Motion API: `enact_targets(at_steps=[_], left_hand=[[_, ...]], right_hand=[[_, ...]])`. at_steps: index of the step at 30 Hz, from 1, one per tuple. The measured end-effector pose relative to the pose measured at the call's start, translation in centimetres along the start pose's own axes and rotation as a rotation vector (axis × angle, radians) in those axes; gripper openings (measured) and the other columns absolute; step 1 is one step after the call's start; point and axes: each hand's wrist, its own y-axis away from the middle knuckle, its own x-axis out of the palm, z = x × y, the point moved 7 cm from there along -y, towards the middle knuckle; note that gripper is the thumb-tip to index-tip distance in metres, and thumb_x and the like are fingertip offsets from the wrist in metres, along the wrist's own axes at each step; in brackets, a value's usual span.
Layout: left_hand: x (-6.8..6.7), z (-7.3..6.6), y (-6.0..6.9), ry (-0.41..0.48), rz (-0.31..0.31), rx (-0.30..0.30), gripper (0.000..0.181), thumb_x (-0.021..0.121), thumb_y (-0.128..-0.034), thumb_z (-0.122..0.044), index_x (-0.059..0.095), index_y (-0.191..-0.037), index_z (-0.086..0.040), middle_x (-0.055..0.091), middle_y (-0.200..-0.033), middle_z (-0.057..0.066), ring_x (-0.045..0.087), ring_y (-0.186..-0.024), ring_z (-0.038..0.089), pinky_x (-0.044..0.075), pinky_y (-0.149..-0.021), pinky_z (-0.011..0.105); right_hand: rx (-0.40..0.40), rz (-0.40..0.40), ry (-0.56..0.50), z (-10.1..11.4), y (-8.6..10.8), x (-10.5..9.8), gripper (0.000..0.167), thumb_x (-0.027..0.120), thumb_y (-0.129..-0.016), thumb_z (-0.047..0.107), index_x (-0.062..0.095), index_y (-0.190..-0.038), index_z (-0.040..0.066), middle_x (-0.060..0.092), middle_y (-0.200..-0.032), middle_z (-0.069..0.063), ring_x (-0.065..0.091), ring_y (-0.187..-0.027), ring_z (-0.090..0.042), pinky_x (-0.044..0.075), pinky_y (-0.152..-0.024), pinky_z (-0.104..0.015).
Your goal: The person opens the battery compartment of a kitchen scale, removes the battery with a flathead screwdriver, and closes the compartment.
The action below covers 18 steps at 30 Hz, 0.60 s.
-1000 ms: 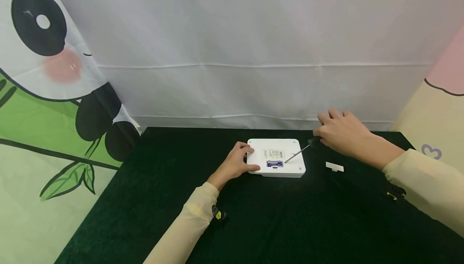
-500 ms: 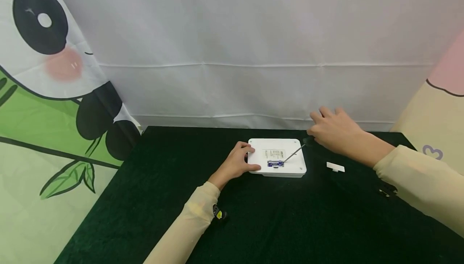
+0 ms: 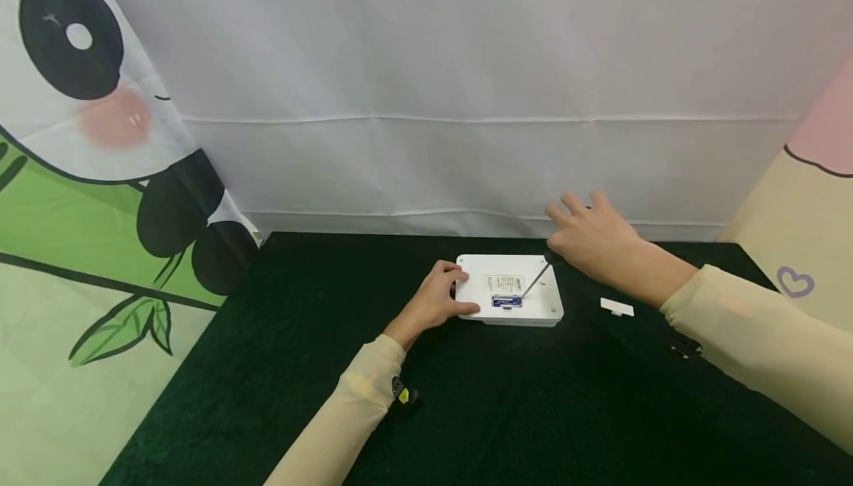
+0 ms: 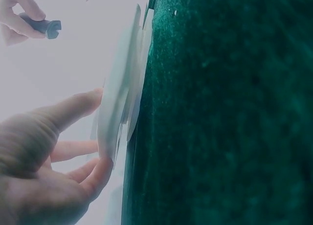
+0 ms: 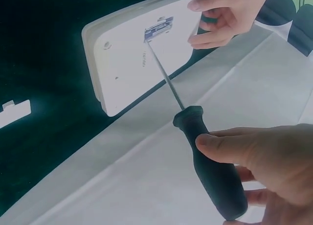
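A flat white electronic device [image 3: 533,278] lies on the dark green cloth with its labelled underside up. Its battery compartment stands uncovered, and a blue battery [image 3: 501,301] shows inside. My left hand [image 3: 433,297] holds the device's left end between thumb and fingers, also seen gripping its rim in the left wrist view. In my right hand [image 3: 595,247] is a screwdriver with a black handle [image 5: 215,183], gripped by thumb and fingers. Its thin metal shaft [image 5: 168,83] slants down, and the tip meets the end of the battery compartment nearest the right hand.
A small white battery cover [image 3: 617,307] with a tab lies on the green cloth [image 3: 506,404], right of the device. Behind the table hangs a white curtain [image 3: 400,101]. A printed cartoon backdrop [image 3: 100,175] stands at the left.
My right hand has moved left and slightly up, turning the screwdriver shaft steeper while its tip settles at the battery's right end. The left hand and device keep their place.
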Motion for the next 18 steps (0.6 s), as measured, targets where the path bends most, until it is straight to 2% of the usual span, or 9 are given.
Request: enact_targets(at_steps=[4,10,18], left_hand=[[0.0,0.0,-0.2,0.003,-0.002,-0.021,0.063,0.081,-0.0810,-0.035,0.058,-0.133,-0.007,0.036,-0.149,0.012,0.051,-0.116,0.026,0.047,-0.098,0.039],[0.1,0.0,-0.4,0.037,-0.001,-0.057,0.063,0.082,-0.0803,-0.031,0.058,-0.133,-0.006,0.036,-0.149,0.011,0.051,-0.117,0.026,0.047,-0.098,0.039],[0.1,-0.3,-0.6,0.066,-0.018,-0.054,0.062,0.083,-0.0796,-0.029,0.059,-0.132,-0.005,0.037,-0.148,0.011,0.051,-0.114,0.026,0.047,-0.095,0.039]], right_hand=[[-0.017,-0.001,-0.013,-0.3,-0.1,0.5,0.020,0.086,-0.073,0.011,0.075,-0.087,0.020,0.056,-0.108,-0.014,0.049,-0.101,-0.035,0.046,-0.077,-0.053],[-0.018,-0.011,-0.092,-1.7,0.2,2.2,0.017,0.079,-0.082,0.018,0.077,-0.100,0.020,0.056,-0.110,-0.015,0.047,-0.097,-0.034,0.045,-0.074,-0.051],[-0.015,-0.052,-0.230,-3.7,1.1,4.7,0.021,0.078,-0.083,0.021,0.078,-0.105,0.021,0.049,-0.093,-0.009,0.037,-0.079,-0.026,0.031,-0.061,-0.038]])
